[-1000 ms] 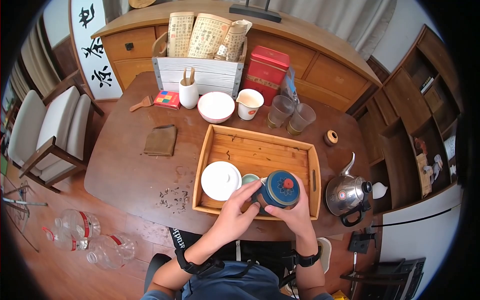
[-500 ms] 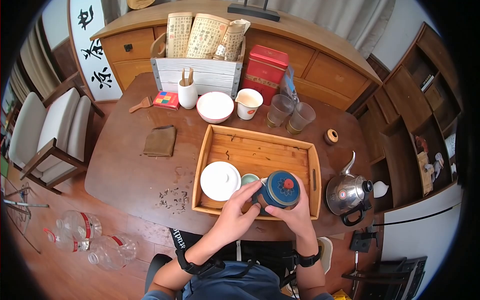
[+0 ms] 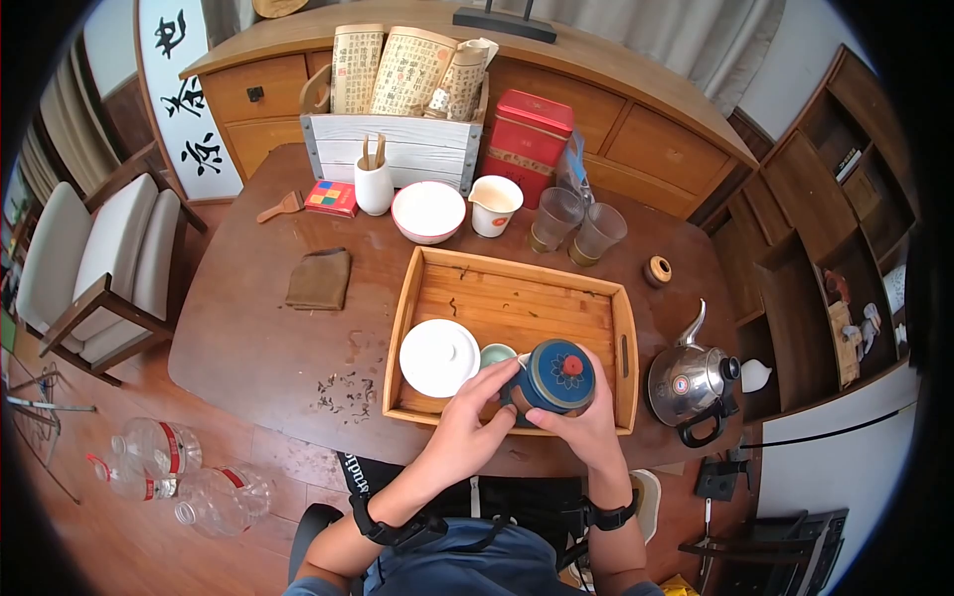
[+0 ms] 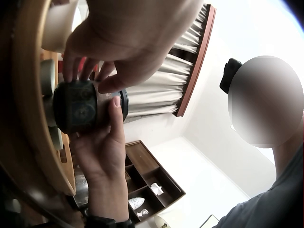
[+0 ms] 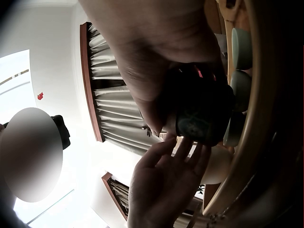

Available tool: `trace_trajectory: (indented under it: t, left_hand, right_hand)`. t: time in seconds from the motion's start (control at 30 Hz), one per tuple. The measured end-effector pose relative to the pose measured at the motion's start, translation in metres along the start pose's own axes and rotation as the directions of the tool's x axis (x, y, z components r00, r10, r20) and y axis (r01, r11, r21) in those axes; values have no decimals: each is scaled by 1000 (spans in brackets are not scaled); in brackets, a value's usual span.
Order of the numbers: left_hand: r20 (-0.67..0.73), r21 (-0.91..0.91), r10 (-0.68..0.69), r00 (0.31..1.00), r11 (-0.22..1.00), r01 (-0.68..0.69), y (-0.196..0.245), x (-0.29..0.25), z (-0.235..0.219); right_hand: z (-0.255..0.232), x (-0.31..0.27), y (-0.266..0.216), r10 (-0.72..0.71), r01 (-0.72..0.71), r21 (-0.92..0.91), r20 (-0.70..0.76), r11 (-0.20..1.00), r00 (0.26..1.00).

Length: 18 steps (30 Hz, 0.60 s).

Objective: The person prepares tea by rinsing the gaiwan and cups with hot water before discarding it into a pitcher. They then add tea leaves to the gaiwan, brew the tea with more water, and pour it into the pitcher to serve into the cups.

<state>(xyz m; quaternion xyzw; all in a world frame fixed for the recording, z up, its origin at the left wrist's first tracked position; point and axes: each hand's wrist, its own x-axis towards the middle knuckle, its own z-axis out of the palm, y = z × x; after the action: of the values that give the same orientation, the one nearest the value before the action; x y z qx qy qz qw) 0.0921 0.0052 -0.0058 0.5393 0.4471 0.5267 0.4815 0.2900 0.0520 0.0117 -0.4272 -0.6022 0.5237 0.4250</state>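
A dark blue lidded jar with a red knob and a flower pattern on its lid stands between my hands, over the front right of the wooden tray. My left hand holds it from the left, thumb and fingertips against its side. From the right, my right hand grips it, thumb across the near side. The left wrist view shows the jar upright, with both hands' fingers on it. Beside it in the tray are a pale green cup and a white round lidded vessel. More cups show in the wrist views.
A steel kettle stands right of the tray. Behind the tray are a bowl, a white pitcher and two clear cups. A folded brown cloth and scattered tea leaves lie to the left.
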Motion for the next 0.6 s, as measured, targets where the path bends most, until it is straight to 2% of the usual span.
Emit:
trace_trajectory:
  t: [0.43, 0.6]
  left_hand:
    - [-26, -35, -51, 998, 998, 50, -6, -6, 1]
    - [-3, -21, -3, 1000, 1000, 3, -3, -6, -4]
  right_hand:
    - [8, -3, -6, 4, -4, 35, 17, 999, 1000]
    - [8, -4, -10, -2, 1, 17, 15, 1000, 1000]
